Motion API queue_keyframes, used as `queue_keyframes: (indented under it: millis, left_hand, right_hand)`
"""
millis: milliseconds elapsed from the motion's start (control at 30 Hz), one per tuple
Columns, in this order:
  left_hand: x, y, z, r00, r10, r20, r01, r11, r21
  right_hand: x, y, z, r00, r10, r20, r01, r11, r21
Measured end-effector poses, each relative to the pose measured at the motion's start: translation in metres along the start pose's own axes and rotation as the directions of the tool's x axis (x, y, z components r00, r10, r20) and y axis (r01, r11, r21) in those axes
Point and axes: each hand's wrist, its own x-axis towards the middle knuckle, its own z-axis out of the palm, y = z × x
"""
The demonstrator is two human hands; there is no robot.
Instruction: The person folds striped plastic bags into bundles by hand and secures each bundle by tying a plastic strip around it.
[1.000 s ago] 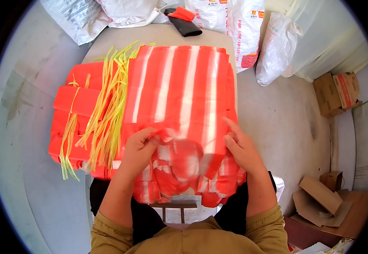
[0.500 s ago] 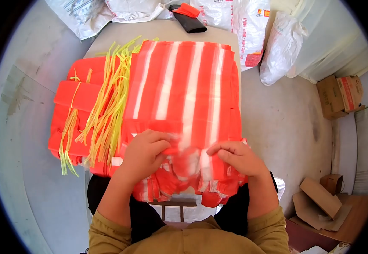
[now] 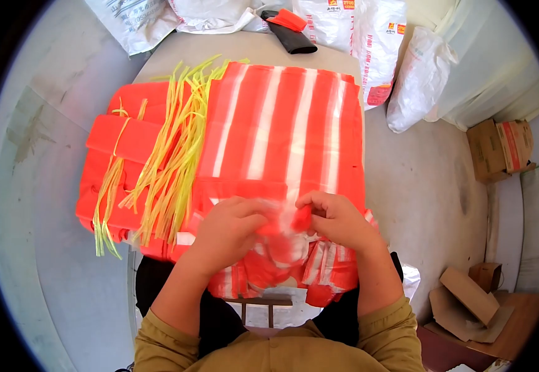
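A thick stack of red-and-white striped plastic bags (image 3: 272, 130) lies in front of me, its near ends crumpled and hanging over the table edge. Over the near part of the stack, my left hand (image 3: 233, 226) has its fingers closed on a bag's thin film. My right hand (image 3: 334, 218), close beside it, pinches a bunched red bit of the same film. The film between the hands is blurred by motion. Yellow plastic strips (image 3: 173, 155) lie in a loose bundle along the stack's left side.
Folded red bundles (image 3: 124, 139), one tied with yellow strip, sit on the left. White printed sacks (image 3: 378, 49) stand behind the table (image 3: 338, 59), where a black tube-like thing (image 3: 294, 40) with a red piece lies. Cardboard boxes (image 3: 490, 152) are at the right.
My right hand has moved inward toward my left hand and now pinches bunched red film. The whole view has shifted slightly, with the stack appearing further right.
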Motion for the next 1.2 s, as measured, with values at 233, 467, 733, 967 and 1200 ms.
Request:
queue_keyframes:
  millis: [233,467,733,967,1200]
  left_hand:
    - [-0.003,-0.001,0.002,0.999,0.03,-0.035,-0.028,0.998,0.051]
    - [-0.004,-0.002,0.007,0.996,0.057,-0.069,-0.051,0.995,0.088]
    - [-0.007,0.004,0.009,0.996,0.024,-0.082,-0.01,0.986,0.165]
    - [-0.002,0.007,0.006,0.992,0.058,-0.111,-0.033,0.975,0.222]
    - [0.005,-0.001,0.012,0.978,0.092,-0.189,-0.056,0.981,0.187]
  right_hand:
    - [0.008,-0.025,0.015,0.947,-0.231,-0.223,0.152,0.934,-0.323]
    - [0.024,-0.01,0.021,0.854,-0.506,-0.124,0.387,0.776,-0.498]
    - [0.041,-0.004,0.034,0.781,-0.613,-0.12,0.404,0.643,-0.65]
    - [0.041,-0.004,0.04,0.77,-0.618,-0.155,0.378,0.639,-0.669]
    - [0.027,-0.007,0.033,0.713,-0.67,-0.208,0.418,0.644,-0.64]
